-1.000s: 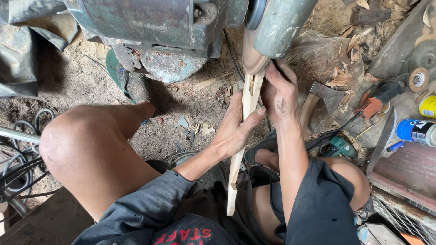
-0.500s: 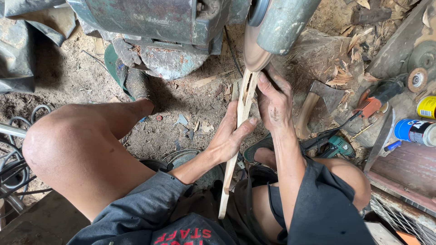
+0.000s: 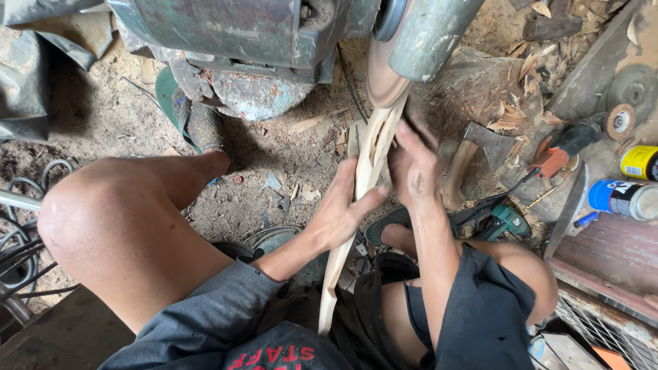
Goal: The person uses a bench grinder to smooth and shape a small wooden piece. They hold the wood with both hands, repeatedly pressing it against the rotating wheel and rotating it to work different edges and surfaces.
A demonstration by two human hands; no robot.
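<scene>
Pale carved wood strip (image 3: 360,199), long and curved, top end against grinder disc (image 3: 384,75). Left hand (image 3: 340,212) grips mid-length, right hand (image 3: 413,168) clasps upper part. Hatchet (image 3: 473,154), spray cans (image 3: 627,195) on the right.

- Left hand (image 3: 340,212) and right hand (image 3: 412,168) grip a pale wooden piece (image 3: 356,199).
- Its far end touches the sanding disc (image 3: 384,75).
- A hatchet (image 3: 473,154) lies right.
</scene>
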